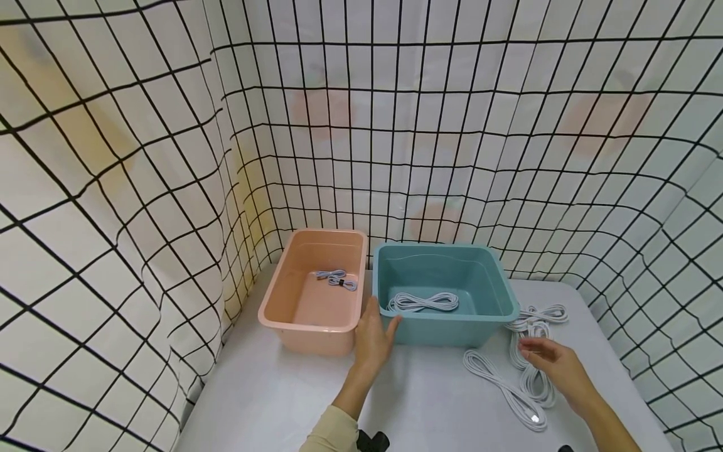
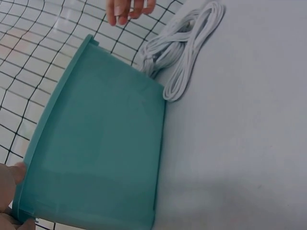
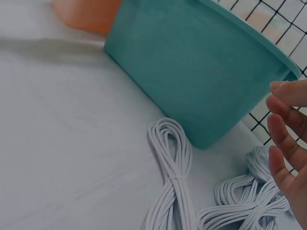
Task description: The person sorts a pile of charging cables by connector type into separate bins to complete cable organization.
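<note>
At its front left corner, my left hand (image 1: 373,339) grips the rim of a teal plastic bin (image 1: 440,331); in the left wrist view its thumb and fingers (image 2: 18,172) come round that rim. A bundled white cable (image 1: 423,302) lies inside the bin. My right hand (image 1: 556,364) hovers over several coiled white cables (image 1: 536,326) to the right of the bin, fingers loosely bent and holding nothing. One white cable bundle (image 3: 175,177) lies apart, nearer the front, its looped end close to the bin's base.
Left of the teal bin stands a peach bin (image 1: 307,314), with two small bundled cables (image 1: 341,282) on its floor. Both bins sit on a white table (image 1: 248,402). Black netting (image 1: 395,132) over white sheets encloses the back and sides.
</note>
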`<control>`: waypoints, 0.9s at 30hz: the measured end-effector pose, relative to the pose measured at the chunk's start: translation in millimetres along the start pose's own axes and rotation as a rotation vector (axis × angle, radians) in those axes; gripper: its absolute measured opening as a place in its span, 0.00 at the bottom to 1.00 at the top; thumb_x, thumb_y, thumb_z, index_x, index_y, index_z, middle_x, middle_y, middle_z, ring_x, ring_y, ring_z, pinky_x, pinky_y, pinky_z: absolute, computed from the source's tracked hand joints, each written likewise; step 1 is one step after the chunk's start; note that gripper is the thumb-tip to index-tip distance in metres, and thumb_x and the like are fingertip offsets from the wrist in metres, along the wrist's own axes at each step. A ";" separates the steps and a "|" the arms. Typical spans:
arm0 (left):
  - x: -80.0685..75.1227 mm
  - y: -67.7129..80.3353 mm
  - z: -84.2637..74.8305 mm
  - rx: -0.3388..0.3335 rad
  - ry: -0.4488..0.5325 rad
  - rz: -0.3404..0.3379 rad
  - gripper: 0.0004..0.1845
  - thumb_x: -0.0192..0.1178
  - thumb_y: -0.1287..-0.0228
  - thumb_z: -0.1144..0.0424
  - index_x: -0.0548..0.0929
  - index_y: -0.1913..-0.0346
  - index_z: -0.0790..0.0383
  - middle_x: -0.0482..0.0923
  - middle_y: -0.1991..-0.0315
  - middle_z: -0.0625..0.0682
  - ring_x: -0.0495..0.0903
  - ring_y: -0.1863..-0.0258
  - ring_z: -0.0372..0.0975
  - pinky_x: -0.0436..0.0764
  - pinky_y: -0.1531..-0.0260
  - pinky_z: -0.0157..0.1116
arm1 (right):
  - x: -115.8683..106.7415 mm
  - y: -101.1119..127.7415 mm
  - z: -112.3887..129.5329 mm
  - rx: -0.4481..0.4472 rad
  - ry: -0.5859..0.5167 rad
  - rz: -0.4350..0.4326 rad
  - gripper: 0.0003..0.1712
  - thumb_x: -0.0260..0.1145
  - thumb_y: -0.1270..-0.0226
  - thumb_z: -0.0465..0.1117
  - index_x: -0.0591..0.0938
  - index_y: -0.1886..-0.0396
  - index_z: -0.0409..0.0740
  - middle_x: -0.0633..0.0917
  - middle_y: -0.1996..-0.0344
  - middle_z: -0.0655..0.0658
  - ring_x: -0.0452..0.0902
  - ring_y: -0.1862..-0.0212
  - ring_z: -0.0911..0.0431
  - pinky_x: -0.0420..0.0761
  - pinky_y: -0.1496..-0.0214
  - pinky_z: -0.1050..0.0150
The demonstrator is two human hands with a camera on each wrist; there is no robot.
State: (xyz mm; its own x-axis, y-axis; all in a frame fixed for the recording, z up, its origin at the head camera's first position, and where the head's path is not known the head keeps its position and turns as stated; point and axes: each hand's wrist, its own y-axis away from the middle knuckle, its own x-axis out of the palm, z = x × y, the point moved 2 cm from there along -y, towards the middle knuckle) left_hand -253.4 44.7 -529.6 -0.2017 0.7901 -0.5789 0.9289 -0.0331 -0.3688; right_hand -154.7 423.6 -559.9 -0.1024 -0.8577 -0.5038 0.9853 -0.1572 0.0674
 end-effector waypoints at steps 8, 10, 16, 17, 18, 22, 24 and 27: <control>-1.3 -0.1 1.1 0.022 -0.007 -0.046 0.39 0.74 0.35 0.58 0.71 0.32 0.80 0.73 0.34 0.72 0.77 0.37 0.61 0.77 0.39 0.52 | 7.5 4.6 -9.6 -0.016 -0.082 -0.008 0.27 0.70 0.26 0.44 0.79 0.38 0.28 0.87 0.51 0.46 0.80 0.55 0.69 0.83 0.54 0.69; -1.4 -0.3 1.8 0.024 -0.002 -0.048 0.39 0.75 0.36 0.58 0.71 0.32 0.80 0.73 0.34 0.73 0.77 0.37 0.61 0.77 0.39 0.52 | 9.5 5.8 -13.1 0.001 -0.082 0.001 0.28 0.70 0.26 0.44 0.78 0.37 0.27 0.87 0.50 0.43 0.81 0.55 0.68 0.83 0.54 0.69; -0.9 1.1 2.1 0.026 0.003 -0.036 0.39 0.74 0.35 0.57 0.71 0.31 0.80 0.73 0.34 0.72 0.77 0.37 0.60 0.77 0.39 0.52 | 14.1 10.1 -30.5 0.071 -0.072 0.032 0.29 0.70 0.26 0.44 0.78 0.36 0.27 0.86 0.47 0.37 0.81 0.54 0.67 0.83 0.53 0.69; -0.7 1.4 2.0 0.026 0.003 -0.036 0.39 0.74 0.35 0.57 0.71 0.32 0.80 0.73 0.34 0.72 0.77 0.37 0.60 0.77 0.39 0.52 | 15.5 10.9 -34.3 0.074 -0.070 0.039 0.28 0.69 0.25 0.44 0.77 0.36 0.27 0.86 0.47 0.37 0.81 0.54 0.67 0.83 0.53 0.69; -0.6 1.6 1.7 0.022 0.001 -0.032 0.39 0.74 0.35 0.57 0.71 0.31 0.80 0.73 0.34 0.71 0.77 0.37 0.60 0.77 0.38 0.52 | 17.1 11.6 -38.0 0.088 -0.079 0.035 0.28 0.70 0.26 0.43 0.78 0.37 0.27 0.86 0.47 0.36 0.81 0.54 0.67 0.83 0.53 0.69; -0.5 2.2 0.7 0.025 -0.001 -0.029 0.39 0.74 0.35 0.57 0.71 0.31 0.79 0.74 0.34 0.71 0.77 0.37 0.60 0.77 0.38 0.52 | 25.4 13.8 -51.5 0.128 -0.108 0.051 0.27 0.71 0.28 0.40 0.78 0.37 0.26 0.86 0.47 0.35 0.82 0.55 0.66 0.83 0.53 0.68; -0.3 1.6 0.8 0.032 -0.005 -0.034 0.38 0.74 0.35 0.58 0.71 0.32 0.79 0.74 0.35 0.71 0.78 0.38 0.60 0.78 0.39 0.52 | 29.2 13.6 -56.4 0.134 -0.114 0.062 0.26 0.71 0.28 0.38 0.79 0.38 0.25 0.86 0.48 0.34 0.83 0.55 0.65 0.84 0.53 0.68; 0.3 1.1 1.2 0.042 -0.009 -0.039 0.38 0.75 0.36 0.58 0.71 0.32 0.79 0.75 0.35 0.70 0.78 0.39 0.60 0.78 0.40 0.52 | 32.9 13.4 -62.0 0.127 -0.079 0.071 0.25 0.71 0.29 0.38 0.79 0.40 0.25 0.86 0.49 0.34 0.83 0.54 0.63 0.83 0.53 0.68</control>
State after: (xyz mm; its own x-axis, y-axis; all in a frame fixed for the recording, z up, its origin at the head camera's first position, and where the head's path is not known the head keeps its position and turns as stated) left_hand -252.8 44.1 -531.0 -0.2404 0.7854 -0.5703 0.9065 -0.0284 -0.4213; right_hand -136.3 423.5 -628.9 -0.0486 -0.9040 -0.4247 0.9656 -0.1513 0.2115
